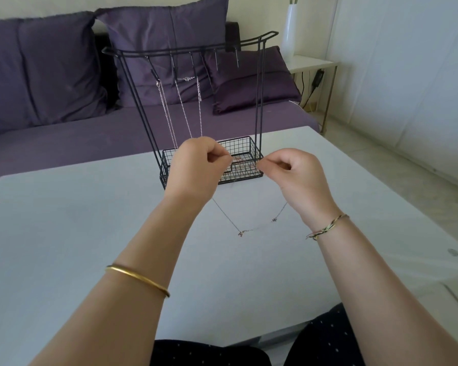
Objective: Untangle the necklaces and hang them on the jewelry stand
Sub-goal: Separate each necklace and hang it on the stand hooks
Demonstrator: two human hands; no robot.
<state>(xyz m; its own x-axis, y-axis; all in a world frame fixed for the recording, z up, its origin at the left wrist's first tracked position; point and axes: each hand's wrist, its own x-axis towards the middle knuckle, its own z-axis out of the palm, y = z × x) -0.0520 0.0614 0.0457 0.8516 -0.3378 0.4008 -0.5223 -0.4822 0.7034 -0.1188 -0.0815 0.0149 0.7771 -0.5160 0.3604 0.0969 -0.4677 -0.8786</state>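
Note:
A black wire jewelry stand (259, 101) with a mesh basket base stands on the white table (64, 220). Two silver necklaces (181, 107) hang from its top hooks on the left side. My left hand (196, 162) and my right hand (294, 173) are raised in front of the basket, each pinching one end of a thin dark necklace (242, 231). The chain droops in a V below my hands, with small charms at its lowest part just above the table. Something pinkish lies in the basket, mostly hidden by my hands.
A purple sofa (64, 133) with purple cushions (164, 43) sits behind the table. A white vase (290, 30) stands on a small side table (315, 63) at the back right. My knees in dark dotted fabric (323, 339) are at the table's near edge.

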